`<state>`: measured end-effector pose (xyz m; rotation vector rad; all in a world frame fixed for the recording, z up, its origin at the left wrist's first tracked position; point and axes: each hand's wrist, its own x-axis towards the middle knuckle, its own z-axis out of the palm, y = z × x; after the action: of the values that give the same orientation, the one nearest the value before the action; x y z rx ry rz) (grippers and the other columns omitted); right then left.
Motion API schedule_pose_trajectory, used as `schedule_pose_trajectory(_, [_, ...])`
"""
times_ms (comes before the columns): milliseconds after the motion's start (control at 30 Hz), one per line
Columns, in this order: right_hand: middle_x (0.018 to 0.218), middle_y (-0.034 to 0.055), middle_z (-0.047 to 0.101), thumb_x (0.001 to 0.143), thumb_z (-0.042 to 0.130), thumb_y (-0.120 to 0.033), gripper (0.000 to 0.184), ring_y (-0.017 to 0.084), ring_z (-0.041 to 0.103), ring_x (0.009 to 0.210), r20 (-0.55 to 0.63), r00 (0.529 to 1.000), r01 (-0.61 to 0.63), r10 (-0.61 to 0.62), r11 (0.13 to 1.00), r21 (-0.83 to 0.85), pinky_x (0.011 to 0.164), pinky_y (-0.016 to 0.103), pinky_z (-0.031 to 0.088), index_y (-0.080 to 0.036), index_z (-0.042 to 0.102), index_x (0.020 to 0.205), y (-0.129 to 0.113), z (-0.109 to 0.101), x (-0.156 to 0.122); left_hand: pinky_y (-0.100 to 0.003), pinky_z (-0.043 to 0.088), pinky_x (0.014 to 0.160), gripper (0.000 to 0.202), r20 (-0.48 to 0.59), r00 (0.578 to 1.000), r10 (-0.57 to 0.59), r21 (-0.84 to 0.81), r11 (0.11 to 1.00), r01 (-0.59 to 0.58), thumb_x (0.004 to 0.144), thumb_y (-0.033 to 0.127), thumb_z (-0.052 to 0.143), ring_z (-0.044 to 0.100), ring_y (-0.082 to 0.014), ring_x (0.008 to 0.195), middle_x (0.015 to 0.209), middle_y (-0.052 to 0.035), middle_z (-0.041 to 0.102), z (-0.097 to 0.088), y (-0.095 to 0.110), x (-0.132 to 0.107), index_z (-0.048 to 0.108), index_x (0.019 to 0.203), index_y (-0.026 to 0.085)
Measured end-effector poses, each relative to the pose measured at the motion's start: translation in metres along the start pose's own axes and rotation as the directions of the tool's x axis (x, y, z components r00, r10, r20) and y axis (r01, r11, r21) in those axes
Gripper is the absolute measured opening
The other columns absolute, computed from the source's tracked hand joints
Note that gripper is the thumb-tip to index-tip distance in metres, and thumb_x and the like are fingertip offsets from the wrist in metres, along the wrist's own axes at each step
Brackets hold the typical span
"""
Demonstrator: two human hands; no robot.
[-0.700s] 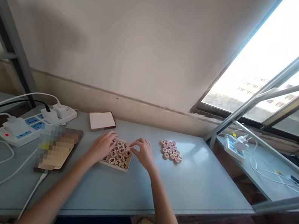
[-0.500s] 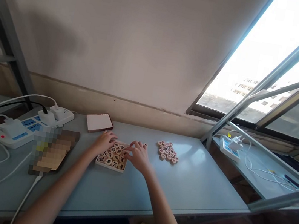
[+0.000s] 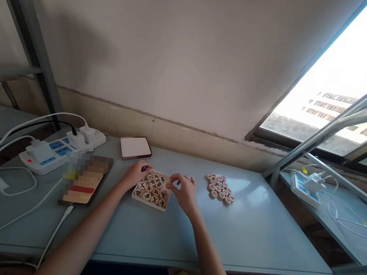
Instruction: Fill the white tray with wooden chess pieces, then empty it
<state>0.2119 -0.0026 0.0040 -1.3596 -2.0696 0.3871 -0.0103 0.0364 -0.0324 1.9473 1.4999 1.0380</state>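
Observation:
A shallow white box [image 3: 148, 204] on the desk holds several round wooden Chinese chess pieces [image 3: 156, 191] with dark characters, laid in rows. My left hand [image 3: 135, 175] curls around the box's back left corner, fingers bent; its fingertips are partly hidden. At the box's right back edge, my right hand [image 3: 185, 192] pinches a pale round chess piece [image 3: 169, 185] between thumb and forefinger. Just behind the right hand lies a single loose piece [image 3: 191, 178]. Farther right, a cluster of pieces with reddish characters [image 3: 220, 188] lies flat on the desk.
Behind the box lies its lid [image 3: 135, 147], against the wall side. To the left are a phone [image 3: 86, 182] on a charging cable and a white power strip [image 3: 62, 147] with plugs and cords. A metal post [image 3: 272, 173] stands at the right back corner.
The view has swung left, so everything sits farther right in it. My right hand has gone from reaching over the box with spread fingers to pinching a piece at its right edge.

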Motion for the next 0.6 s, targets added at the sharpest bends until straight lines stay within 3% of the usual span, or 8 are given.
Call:
schedule_pose_trajectory(67, [0.086,0.0025,0.066,0.081,0.052,-0.033,0.017,0.015,0.056,0.075,-0.066,0.994,-0.079,0.089,0.987,0.138,0.076,0.030,0.038,-0.020,0.059,0.090,0.012,-0.005,0.000,-0.033,0.044,0.080,0.022,-0.018,1.000,0.000,0.001,1.000,0.000,0.080,0.028,0.048,0.059,-0.0207,0.088,0.092,-0.0085,0.066,0.000,-0.002,0.001,0.065,0.085,0.016])
schedule_pose_trajectory(133, [0.081,0.0033,0.066,0.080,0.050,-0.033,0.018,0.015,0.055,0.069,-0.018,0.988,-0.149,0.156,0.968,0.202,0.068,0.028,0.041,-0.018,0.059,0.086,0.028,-0.012,-0.002,-0.033,0.043,0.081,0.021,-0.037,0.999,-0.004,0.001,1.000,0.004,0.080,0.027,0.048,0.059,-0.0203,0.088,0.092,-0.0083,0.066,0.001,-0.004,0.002,0.065,0.085,0.016])
schedule_pose_trajectory(233, [0.077,0.0032,0.064,0.079,0.049,-0.032,0.017,0.015,0.054,0.064,0.073,0.978,-0.204,0.197,0.973,0.104,0.064,0.028,0.042,-0.018,0.059,0.081,0.049,-0.018,-0.009,-0.032,0.043,0.081,0.020,-0.044,0.999,-0.005,0.008,1.000,0.005,0.080,0.026,0.049,0.059,-0.0197,0.088,0.093,-0.0084,0.065,0.003,-0.007,0.006,0.065,0.086,0.015])
schedule_pose_trajectory(333, [0.086,0.0056,0.060,0.082,0.044,-0.032,0.021,0.016,0.055,0.068,-0.016,0.982,-0.190,0.189,0.979,-0.076,0.068,0.030,0.044,-0.019,0.060,0.086,0.058,-0.015,-0.016,-0.031,0.043,0.080,0.020,-0.034,0.999,0.005,0.017,1.000,-0.004,0.080,0.025,0.050,0.059,-0.0195,0.087,0.092,-0.0082,0.065,0.004,-0.010,0.009,0.066,0.086,0.015])
schedule_pose_trajectory(433, [0.102,0.0093,0.056,0.085,0.041,-0.032,0.026,0.022,0.056,0.089,-0.184,0.969,-0.214,0.164,0.932,-0.294,0.078,0.036,0.043,-0.020,0.059,0.100,0.054,-0.007,-0.017,-0.031,0.044,0.080,0.020,-0.038,0.999,0.004,0.022,1.000,-0.004,0.081,0.026,0.050,0.059,-0.0190,0.086,0.093,-0.0073,0.065,0.005,-0.010,0.010,0.066,0.086,0.016])
schedule_pose_trajectory(500, [0.118,0.0116,0.051,0.087,0.039,-0.032,0.032,0.027,0.048,0.110,-0.252,0.958,-0.232,0.136,0.886,-0.401,0.088,0.044,0.039,-0.021,0.055,0.112,0.049,0.001,-0.014,-0.031,0.044,0.080,0.020,-0.037,0.999,-0.003,0.029,1.000,0.004,0.081,0.026,0.050,0.059,-0.0186,0.086,0.093,-0.0067,0.065,0.005,-0.010,0.011,0.066,0.087,0.016])
schedule_pose_trajectory(600, [0.141,0.0118,0.035,0.090,0.035,-0.033,0.042,0.030,0.025,0.132,-0.184,0.978,-0.178,0.101,0.862,-0.475,0.101,0.057,0.023,-0.021,0.043,0.129,0.046,0.016,-0.005,-0.031,0.043,0.081,0.019,-0.030,0.999,-0.012,0.037,0.999,0.013,0.081,0.026,0.050,0.058,-0.0187,0.087,0.093,-0.0061,0.064,0.005,-0.009,0.011,0.066,0.086,0.017])
